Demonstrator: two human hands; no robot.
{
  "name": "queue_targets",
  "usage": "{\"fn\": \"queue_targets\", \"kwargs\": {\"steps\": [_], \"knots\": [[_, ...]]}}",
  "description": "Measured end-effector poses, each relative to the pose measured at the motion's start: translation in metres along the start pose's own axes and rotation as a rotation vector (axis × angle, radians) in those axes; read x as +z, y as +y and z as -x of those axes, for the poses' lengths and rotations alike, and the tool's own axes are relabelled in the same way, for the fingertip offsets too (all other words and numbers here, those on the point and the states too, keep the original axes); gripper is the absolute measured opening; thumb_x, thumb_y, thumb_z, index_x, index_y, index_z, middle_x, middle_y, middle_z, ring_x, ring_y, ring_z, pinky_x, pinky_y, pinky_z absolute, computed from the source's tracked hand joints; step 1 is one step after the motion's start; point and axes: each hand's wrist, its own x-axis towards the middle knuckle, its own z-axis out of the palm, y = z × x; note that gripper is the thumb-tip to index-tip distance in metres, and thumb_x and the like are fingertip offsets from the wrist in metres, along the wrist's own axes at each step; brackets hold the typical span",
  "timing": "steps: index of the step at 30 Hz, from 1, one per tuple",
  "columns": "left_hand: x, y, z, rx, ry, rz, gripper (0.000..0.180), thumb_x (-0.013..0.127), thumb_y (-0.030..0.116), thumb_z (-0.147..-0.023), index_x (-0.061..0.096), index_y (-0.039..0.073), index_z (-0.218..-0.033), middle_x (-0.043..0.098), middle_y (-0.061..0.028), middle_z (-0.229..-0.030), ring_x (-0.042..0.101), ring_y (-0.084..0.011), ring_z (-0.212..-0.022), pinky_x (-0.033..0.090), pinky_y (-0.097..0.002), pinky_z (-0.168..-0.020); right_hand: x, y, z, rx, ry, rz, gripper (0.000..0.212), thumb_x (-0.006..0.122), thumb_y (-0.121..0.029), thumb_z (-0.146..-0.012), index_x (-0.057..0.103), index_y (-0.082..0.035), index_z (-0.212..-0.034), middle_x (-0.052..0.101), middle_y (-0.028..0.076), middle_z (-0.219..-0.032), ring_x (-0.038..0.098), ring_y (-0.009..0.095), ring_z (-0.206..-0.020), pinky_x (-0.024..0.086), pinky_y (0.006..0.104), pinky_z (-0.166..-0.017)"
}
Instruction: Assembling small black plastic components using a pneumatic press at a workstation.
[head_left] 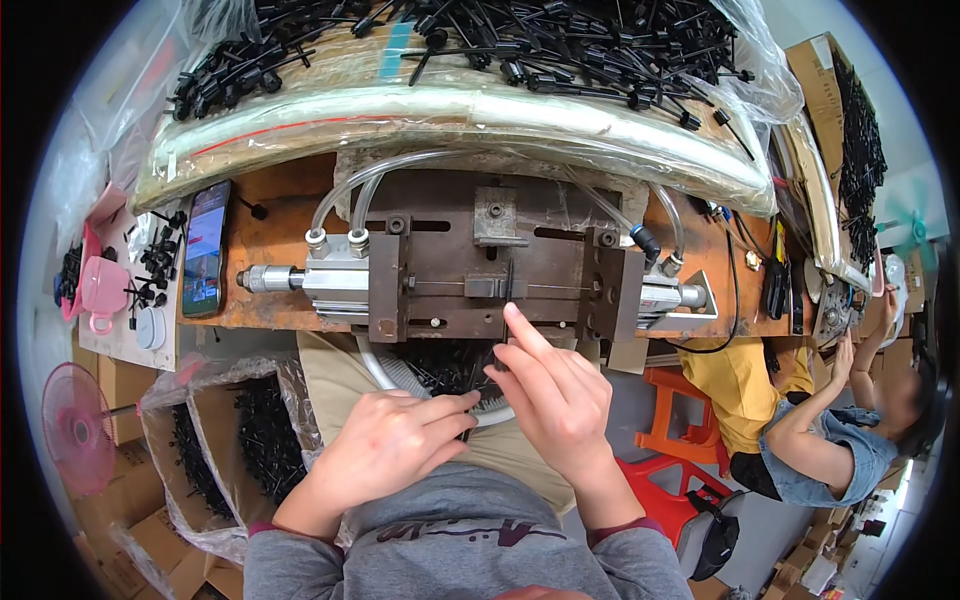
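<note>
My right hand (560, 400) reaches the front of a dark metal fixture (450, 235), index finger extended and thumb pinched towards the other fingers. Between them is a black thin-stemmed plastic part (510, 278), standing across the small metal block (484, 288) at the fixture's middle. My left hand (405, 440) is lower, over my lap, its fingers curled together around another black thin-stemmed part, mostly hidden. Beneath both hands, a round white-rimmed container (380, 368) holds many more black parts.
Silver air cylinders (337, 280) with clear hoses flank the fixture. Behind it, a plastic-lined tray (330, 135) is heaped with black parts. A phone (206, 250) lies at left. Lined boxes (215, 430) and a pink fan (78, 428) stand lower left. A co-worker (830, 450) sits at right.
</note>
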Motion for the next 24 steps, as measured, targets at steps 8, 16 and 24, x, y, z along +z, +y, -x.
{"fn": "queue_targets", "kwargs": {"steps": [8,16,24], "knots": [[0.01,0.001,0.002,0.063,-0.013,0.055,0.038,0.073,0.037,-0.08,0.068,0.007,-0.104,0.07,-0.0062,-0.104,0.069,-0.0215,-0.08,0.055,-0.0326,-0.069,0.004,-0.007,-0.012,-0.002,-0.079,0.173,0.021,0.077,-0.005,-0.07,0.067,-0.002,-0.088,0.068,0.012,-0.12,0.057,0.014,-0.054,0.044,0.0255,-0.053],[0.014,-0.001,-0.001,0.081,-0.006,0.053,0.035,0.073,0.035,-0.08,0.069,0.008,-0.1,0.07,-0.0054,-0.1,0.069,-0.0208,-0.077,0.055,-0.0325,-0.067,-0.001,-0.014,-0.019,-0.028,-0.144,0.243,0.017,0.063,-0.006,-0.07,0.064,0.0,-0.086,0.066,0.02,-0.121,0.055,0.009,-0.052,0.042,0.0244,-0.053],[0.015,0.0,-0.002,0.121,0.067,0.053,0.029,0.075,0.031,-0.079,0.07,0.007,-0.095,0.071,-0.0055,-0.092,0.068,-0.0213,-0.071,0.054,-0.0317,-0.063,-0.036,-0.007,-0.047,-0.05,-0.177,0.167,0.025,0.079,-0.013,-0.072,0.067,-0.005,-0.091,0.071,0.011,-0.108,0.063,0.018,-0.06,0.049,0.0275,-0.056]]}}
